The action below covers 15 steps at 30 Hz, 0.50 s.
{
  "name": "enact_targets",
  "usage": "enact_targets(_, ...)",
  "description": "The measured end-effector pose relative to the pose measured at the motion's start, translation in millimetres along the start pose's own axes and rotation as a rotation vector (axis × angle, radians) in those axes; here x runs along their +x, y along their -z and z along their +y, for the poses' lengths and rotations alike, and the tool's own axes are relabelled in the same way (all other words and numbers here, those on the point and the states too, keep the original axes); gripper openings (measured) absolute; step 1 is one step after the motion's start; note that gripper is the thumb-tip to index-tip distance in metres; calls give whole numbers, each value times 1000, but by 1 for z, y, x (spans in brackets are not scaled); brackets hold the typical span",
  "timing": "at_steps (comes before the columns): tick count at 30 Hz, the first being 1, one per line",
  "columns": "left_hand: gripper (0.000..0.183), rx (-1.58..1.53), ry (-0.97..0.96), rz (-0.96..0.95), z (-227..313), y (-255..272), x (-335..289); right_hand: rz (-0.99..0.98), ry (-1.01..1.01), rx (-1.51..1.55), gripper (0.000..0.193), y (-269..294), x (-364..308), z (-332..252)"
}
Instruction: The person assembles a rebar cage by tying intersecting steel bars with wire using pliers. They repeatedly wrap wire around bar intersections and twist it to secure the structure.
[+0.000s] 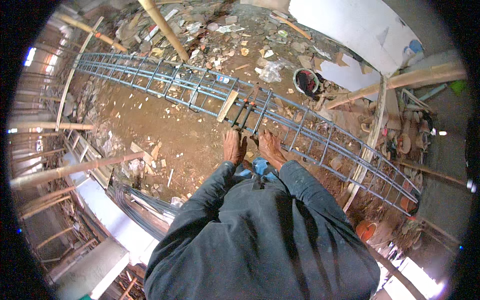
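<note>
Likely positioning rebar cage (262,113), spanning 10 to 4 o'clock; left hand (233,147) and right hand (271,148) at its near edge, can't tell if grip's closed. Next probably calls for steady two-handed hold, minding long-handled tool (246,116) at 12.

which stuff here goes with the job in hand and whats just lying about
Seemingly part of the job: steel cage, right hand at its near side; black-handled tool by the left hand; perhaps the wood strip

Apparently just lying about: plastic bag, round tub, orange round object
</note>
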State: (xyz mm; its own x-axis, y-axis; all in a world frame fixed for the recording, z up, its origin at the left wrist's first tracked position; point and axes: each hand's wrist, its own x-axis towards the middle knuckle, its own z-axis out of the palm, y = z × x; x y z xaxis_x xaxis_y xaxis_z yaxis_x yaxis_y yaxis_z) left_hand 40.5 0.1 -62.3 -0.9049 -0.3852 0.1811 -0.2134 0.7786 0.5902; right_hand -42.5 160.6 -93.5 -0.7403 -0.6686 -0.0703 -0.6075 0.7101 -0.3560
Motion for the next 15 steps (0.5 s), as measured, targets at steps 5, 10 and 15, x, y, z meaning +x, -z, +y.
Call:
enact_targets(5,38,-77,-408,-91,-15,6,34,-245,-256,78,32,-15,6,6)
enact_targets(10,33,-31,-454,-387,-32,-15,55,-281,-245,-204,26,-19,11,-3)
enact_targets(15,35,-119,-492,-438,-40,-16,66,-38,-232,-299,25,-50,2,3)
